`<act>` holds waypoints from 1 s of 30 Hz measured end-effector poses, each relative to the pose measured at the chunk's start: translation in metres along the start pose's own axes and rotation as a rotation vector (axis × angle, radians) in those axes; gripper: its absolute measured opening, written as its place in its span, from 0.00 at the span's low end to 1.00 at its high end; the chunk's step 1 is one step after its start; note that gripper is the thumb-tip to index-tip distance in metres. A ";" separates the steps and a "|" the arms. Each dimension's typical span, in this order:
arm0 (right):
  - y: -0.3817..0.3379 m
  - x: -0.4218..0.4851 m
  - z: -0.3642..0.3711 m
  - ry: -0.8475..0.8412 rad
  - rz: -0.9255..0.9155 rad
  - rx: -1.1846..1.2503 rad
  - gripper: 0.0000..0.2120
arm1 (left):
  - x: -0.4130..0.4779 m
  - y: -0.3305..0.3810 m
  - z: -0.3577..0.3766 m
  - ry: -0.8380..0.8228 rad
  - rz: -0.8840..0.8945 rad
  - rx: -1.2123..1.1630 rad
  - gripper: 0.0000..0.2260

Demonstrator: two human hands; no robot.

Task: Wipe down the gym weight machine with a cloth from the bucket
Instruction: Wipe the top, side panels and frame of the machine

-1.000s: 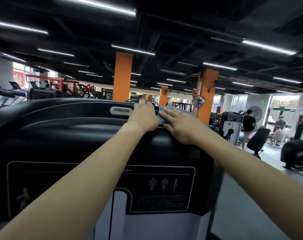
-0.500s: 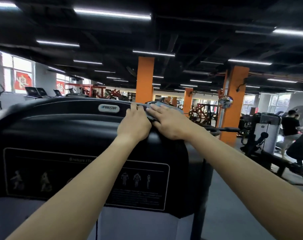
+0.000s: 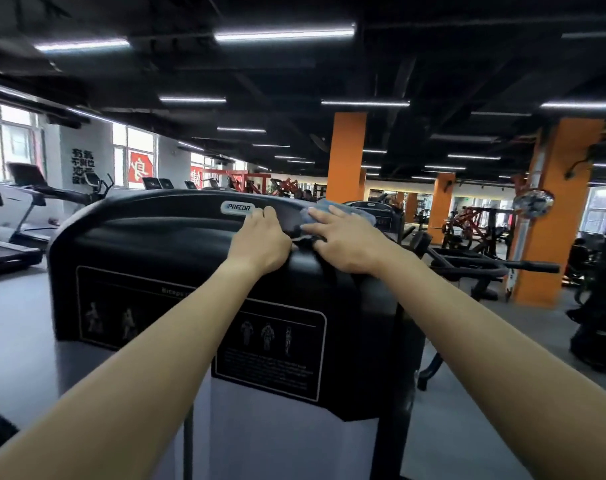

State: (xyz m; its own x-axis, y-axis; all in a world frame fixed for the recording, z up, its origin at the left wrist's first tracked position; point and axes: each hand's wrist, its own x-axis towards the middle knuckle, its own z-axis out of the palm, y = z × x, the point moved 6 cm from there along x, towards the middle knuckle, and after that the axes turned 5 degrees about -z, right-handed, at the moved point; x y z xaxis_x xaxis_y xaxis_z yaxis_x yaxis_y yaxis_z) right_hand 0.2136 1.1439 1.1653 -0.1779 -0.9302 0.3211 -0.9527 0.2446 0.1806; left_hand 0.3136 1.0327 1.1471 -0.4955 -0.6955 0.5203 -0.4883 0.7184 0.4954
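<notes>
The black weight machine (image 3: 149, 251) with a Precor badge fills the middle of the view. A blue cloth (image 3: 324, 206) lies on its curved top edge, right of the badge. My right hand (image 3: 343, 240) presses flat on the cloth with straight, spread fingers. Just left of it, my left hand (image 3: 260, 242) sits on the top edge beside the badge, fingers curled over the ridge. A thin strip of cloth shows between the two hands. No bucket is in view.
Treadmills (image 3: 24, 216) stand at the left by the windows. Orange pillars (image 3: 346, 157) and a further orange pillar (image 3: 554, 216) rise behind. Black machine arms and handles (image 3: 474, 265) stick out close on the right. Grey floor (image 3: 14, 306) lies on both sides.
My view has swung left, so more of the machine's left side shows. Both hands stay on the top edge; the right hand and cloth have drawn slightly apart from the left.
</notes>
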 end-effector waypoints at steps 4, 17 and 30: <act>-0.002 -0.011 -0.009 -0.016 -0.003 0.028 0.23 | -0.001 -0.002 -0.001 -0.015 0.063 0.016 0.12; -0.027 -0.012 0.003 0.029 0.045 -0.069 0.23 | -0.002 -0.011 -0.002 0.014 0.177 -0.009 0.11; -0.047 0.019 0.004 -0.062 0.114 -0.185 0.26 | -0.006 -0.008 -0.002 0.122 0.213 0.045 0.12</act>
State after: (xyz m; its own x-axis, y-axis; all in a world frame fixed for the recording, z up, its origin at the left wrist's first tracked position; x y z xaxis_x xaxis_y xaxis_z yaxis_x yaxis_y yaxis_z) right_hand 0.2539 1.1133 1.1589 -0.3019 -0.9073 0.2928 -0.8652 0.3897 0.3154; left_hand 0.3224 1.0308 1.1414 -0.5014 -0.5203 0.6913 -0.4152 0.8457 0.3354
